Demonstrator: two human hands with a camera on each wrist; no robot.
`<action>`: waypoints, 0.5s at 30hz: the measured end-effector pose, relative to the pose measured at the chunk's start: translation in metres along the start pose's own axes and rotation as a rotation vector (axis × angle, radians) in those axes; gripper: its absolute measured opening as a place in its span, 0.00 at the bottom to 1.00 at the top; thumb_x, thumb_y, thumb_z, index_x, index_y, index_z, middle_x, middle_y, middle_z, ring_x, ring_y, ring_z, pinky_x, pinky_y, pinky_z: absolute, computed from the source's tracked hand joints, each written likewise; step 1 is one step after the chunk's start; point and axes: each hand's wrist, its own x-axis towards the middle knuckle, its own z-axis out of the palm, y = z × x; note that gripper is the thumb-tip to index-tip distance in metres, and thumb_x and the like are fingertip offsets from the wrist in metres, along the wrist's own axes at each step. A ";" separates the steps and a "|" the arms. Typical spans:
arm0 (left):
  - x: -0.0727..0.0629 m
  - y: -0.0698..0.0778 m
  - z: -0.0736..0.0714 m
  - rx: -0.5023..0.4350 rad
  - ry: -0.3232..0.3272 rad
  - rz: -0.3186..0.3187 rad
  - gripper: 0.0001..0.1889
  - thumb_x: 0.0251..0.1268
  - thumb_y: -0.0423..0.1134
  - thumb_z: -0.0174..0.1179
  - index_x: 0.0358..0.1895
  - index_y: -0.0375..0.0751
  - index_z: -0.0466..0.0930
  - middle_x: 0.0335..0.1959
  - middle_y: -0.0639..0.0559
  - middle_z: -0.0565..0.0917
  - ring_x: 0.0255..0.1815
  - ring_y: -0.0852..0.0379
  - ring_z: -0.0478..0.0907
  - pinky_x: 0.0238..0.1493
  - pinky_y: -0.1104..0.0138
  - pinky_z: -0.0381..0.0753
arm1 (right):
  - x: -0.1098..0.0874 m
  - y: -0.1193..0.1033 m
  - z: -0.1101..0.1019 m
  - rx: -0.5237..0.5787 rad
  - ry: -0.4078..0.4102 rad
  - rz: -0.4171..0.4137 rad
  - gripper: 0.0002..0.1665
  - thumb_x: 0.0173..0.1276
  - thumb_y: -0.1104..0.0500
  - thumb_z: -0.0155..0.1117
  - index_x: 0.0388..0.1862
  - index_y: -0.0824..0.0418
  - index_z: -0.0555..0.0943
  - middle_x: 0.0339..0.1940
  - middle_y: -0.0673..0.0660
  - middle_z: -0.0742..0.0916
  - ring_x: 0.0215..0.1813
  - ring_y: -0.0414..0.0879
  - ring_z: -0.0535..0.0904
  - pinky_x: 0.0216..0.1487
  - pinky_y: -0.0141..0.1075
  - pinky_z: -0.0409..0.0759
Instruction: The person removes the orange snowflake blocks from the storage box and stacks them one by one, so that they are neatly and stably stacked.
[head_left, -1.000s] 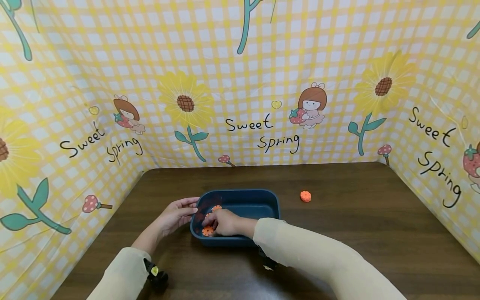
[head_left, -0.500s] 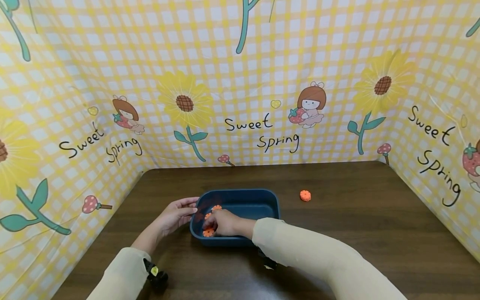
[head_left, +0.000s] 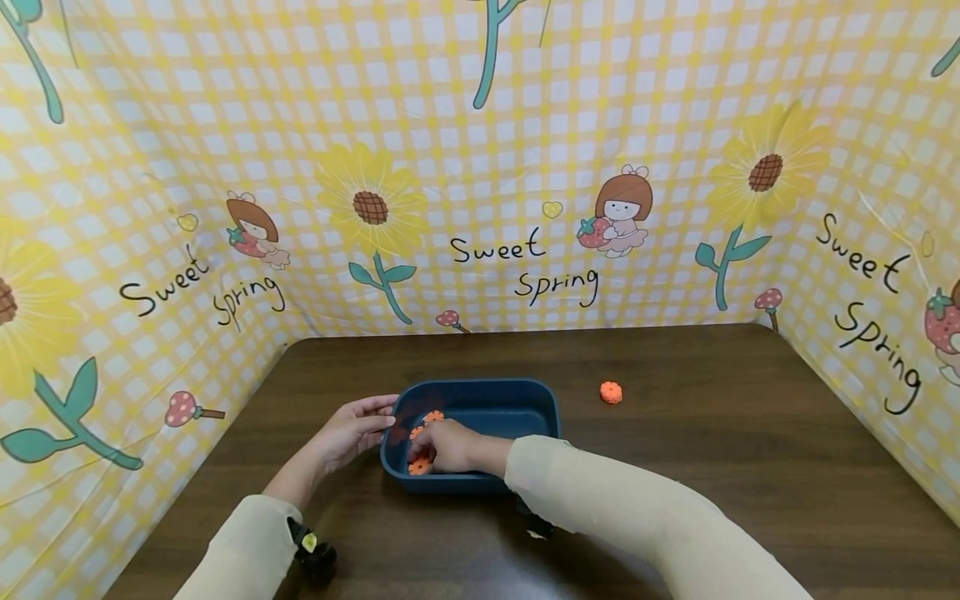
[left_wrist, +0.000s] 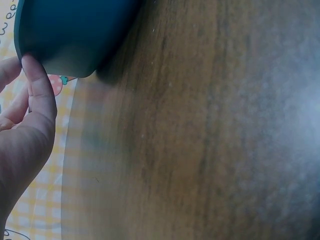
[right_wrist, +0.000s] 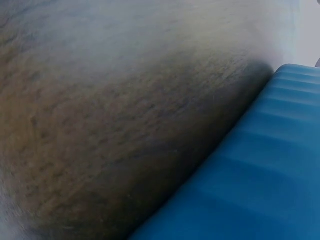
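In the head view a dark blue rectangular box (head_left: pixel 495 478) stands open-topped on the table. My left hand (head_left: pixel 347 432) holds the rim at its left end; the left wrist view shows fingertips (left_wrist: pixel 33 70) against the box wall (left_wrist: pixel 80 30). My right hand (head_left: pixel 448 446) is down inside the left part of the box, fingers curled on an orange flower-shaped disc (head_left: pixel 419 467). Another orange disc (head_left: pixel 433 416) lies by the far wall, and one more (head_left: pixel 416 433) shows partly behind the fingers. The right wrist view shows only the box's ribbed outer side (right_wrist: pixel 250 175) and the table; the hand is out of sight.
One orange piece (head_left: pixel 611 392) lies on the brown wooden table (head_left: pixel 675 400), right of the box. A yellow-checked cloth (head_left: pixel 480 167) encloses the table's back and sides. Black wrist cameras sit under both sleeves, the left one (head_left: pixel 318 557) close to the tabletop.
The right hand's fingertips have drawn in slightly, and the near orange disc has shifted a little to the right with them. The left hand and the box stay in place.
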 end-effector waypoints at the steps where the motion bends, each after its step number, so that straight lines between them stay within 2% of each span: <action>1: 0.000 0.000 0.000 0.002 0.000 0.001 0.28 0.70 0.28 0.55 0.70 0.25 0.60 0.48 0.44 0.77 0.44 0.56 0.80 0.48 0.63 0.81 | 0.000 0.000 0.000 0.000 -0.001 0.003 0.16 0.61 0.69 0.69 0.47 0.57 0.86 0.40 0.46 0.86 0.37 0.33 0.77 0.39 0.24 0.75; 7: 0.002 -0.002 0.000 0.013 0.018 0.002 0.26 0.70 0.27 0.55 0.69 0.27 0.63 0.47 0.45 0.78 0.44 0.55 0.80 0.48 0.62 0.81 | 0.001 0.001 0.000 0.004 0.002 0.011 0.16 0.60 0.70 0.69 0.46 0.57 0.87 0.38 0.45 0.85 0.36 0.33 0.77 0.38 0.23 0.75; 15: 0.001 -0.001 0.001 0.023 0.026 -0.004 0.26 0.69 0.28 0.56 0.69 0.27 0.63 0.49 0.43 0.77 0.46 0.55 0.80 0.49 0.62 0.81 | 0.002 -0.001 -0.001 -0.059 -0.006 0.012 0.12 0.61 0.69 0.68 0.42 0.57 0.86 0.32 0.43 0.83 0.34 0.34 0.75 0.37 0.23 0.74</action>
